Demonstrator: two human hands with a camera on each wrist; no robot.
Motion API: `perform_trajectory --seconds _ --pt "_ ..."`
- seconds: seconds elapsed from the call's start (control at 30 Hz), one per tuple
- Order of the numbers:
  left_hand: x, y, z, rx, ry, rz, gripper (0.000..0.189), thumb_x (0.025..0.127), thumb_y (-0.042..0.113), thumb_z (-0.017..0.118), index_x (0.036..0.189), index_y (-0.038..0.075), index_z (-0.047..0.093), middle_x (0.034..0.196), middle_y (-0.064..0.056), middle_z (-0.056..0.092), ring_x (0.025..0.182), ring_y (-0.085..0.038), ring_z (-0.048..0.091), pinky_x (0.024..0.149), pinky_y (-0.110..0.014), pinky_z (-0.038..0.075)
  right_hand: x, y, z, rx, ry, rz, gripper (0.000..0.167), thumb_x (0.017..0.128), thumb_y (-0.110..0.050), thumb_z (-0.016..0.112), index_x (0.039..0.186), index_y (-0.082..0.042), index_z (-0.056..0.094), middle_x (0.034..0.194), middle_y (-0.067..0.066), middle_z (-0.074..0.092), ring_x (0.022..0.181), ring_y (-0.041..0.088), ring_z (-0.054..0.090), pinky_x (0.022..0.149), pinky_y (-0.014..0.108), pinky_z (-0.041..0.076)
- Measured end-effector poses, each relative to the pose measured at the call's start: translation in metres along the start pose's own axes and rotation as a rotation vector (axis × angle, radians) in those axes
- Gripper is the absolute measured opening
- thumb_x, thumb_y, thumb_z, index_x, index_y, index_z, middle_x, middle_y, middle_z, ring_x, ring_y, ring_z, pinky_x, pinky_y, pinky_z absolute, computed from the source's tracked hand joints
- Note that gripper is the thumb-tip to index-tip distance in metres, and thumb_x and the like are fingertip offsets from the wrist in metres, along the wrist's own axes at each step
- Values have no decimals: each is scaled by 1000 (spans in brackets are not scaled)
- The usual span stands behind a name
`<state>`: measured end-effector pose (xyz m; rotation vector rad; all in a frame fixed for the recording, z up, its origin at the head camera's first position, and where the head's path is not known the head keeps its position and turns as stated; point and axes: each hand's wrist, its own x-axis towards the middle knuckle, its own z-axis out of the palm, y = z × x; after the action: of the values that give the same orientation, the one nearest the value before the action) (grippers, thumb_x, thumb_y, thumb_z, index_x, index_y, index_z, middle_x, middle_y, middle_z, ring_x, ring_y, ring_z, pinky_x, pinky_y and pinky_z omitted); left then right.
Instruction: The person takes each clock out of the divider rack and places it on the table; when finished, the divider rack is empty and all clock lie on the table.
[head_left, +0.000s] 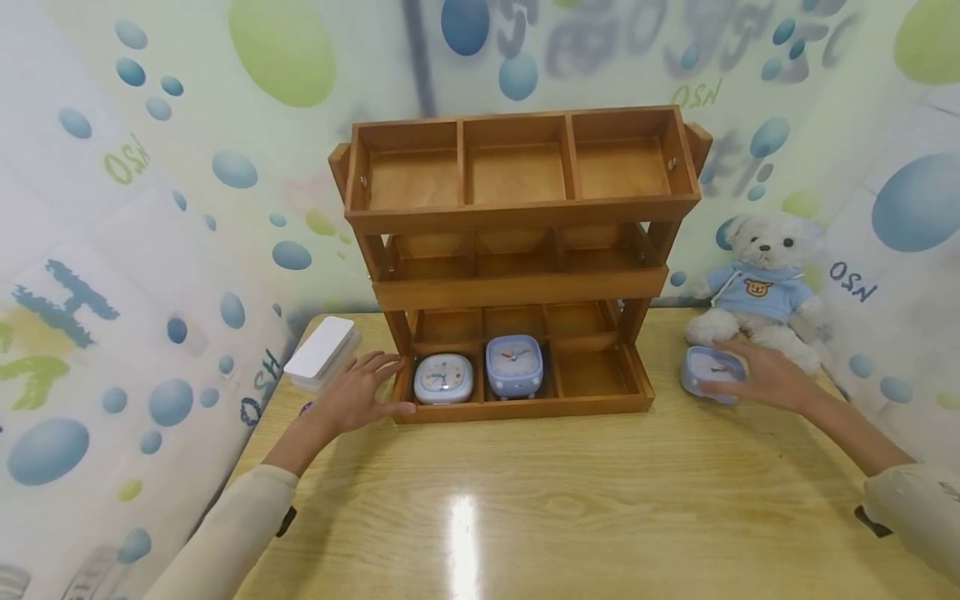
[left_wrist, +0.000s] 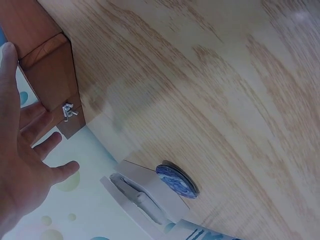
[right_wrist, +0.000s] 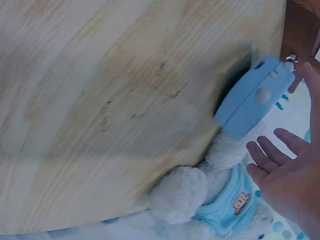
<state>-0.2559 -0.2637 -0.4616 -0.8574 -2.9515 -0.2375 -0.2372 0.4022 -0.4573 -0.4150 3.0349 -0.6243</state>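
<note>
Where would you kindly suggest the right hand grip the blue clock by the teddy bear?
I'd pinch the blue clock by its case, thumb in front, fingers behind, coming from the person's right: the case looks thin front to back, and the right hand is there.

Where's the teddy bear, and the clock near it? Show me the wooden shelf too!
Teddy bear (head_left: 759,289): head view, front of its blue top.
Clock (right_wrist: 254,99): right wrist view, its blue casing.
Wooden shelf (head_left: 519,292): head view, front board of the middle tier.
</note>
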Motion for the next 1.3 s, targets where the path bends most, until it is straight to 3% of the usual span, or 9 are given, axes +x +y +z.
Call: perform_trajectory --seconds 0.1,0.3,0.5,0.67,0.9,1.03,1.13,1.23,1.3 --pt "-1 0 1 -12 -1 -7 94 87 73 67 151 6 54 153 -15 52 144 -41 43 116 -66 32 1 -6 -1 4 11 -20 92 83 -51 85 148 4 51 147 40 46 133 63 42 98 72 44" --pt "-2 1 2 -30 -5 -22 94 87 73 67 153 7 53 155 -15 50 144 -41 43 116 -66 32 5 -23 -3 -17 49 -96 88 83 -46 87 148 4 53 145 36 52 117 56 59 88 65 53" --pt "-2 -1 2 -28 0 -19 95 87 74 66 153 7 52 155 -15 50 144 -41 43 116 -66 32 11 -39 -2 -29 60 -129 86 83 -44 88 145 5 56 142 33 56 118 53 60 90 64 53" --pt "-2 -1 1 -35 -2 -19 94 87 72 68 152 7 53 155 -15 51 143 -41 44 116 -66 32 17 -50 3 -31 94 -181 82 82 -42 88 142 5 58 136 32 61 93 45 71 79 59 57" --pt "-3 1 -1 -39 -4 -21 93 87 70 70 152 6 54 154 -16 51 143 -42 45 116 -66 33 25 -74 9 -36 103 -211 82 83 -47 86 145 -2 58 140 29 60 112 46 66 86 59 56" --pt "-2 1 -1 -35 -14 -25 92 87 70 70 152 7 53 155 -15 51 143 -41 44 116 -66 32 31 -89 13 4 104 -239 83 82 -50 87 145 -3 59 139 28 61 87 35 73 84 56 57" --pt "-1 2 -2 -30 -23 -25 92 87 70 70 153 7 53 155 -15 50 144 -41 43 116 -66 32 35 -99 15 28 82 -235 85 84 -52 85 148 -4 57 141 27 60 94 37 72 88 57 56" --pt "-1 3 -3 -33 -26 -25 93 87 70 70 153 6 52 156 -15 50 145 -42 42 116 -67 32 41 -106 18 30 71 -244 85 84 -53 84 148 -6 56 142 26 59 121 45 63 94 60 53" --pt "0 3 -3 -32 -25 -26 93 88 70 70 153 6 52 156 -15 50 145 -42 42 116 -67 32 45 -112 20 35 66 -255 83 84 -53 84 148 -6 57 141 27 60 123 46 61 96 60 53"
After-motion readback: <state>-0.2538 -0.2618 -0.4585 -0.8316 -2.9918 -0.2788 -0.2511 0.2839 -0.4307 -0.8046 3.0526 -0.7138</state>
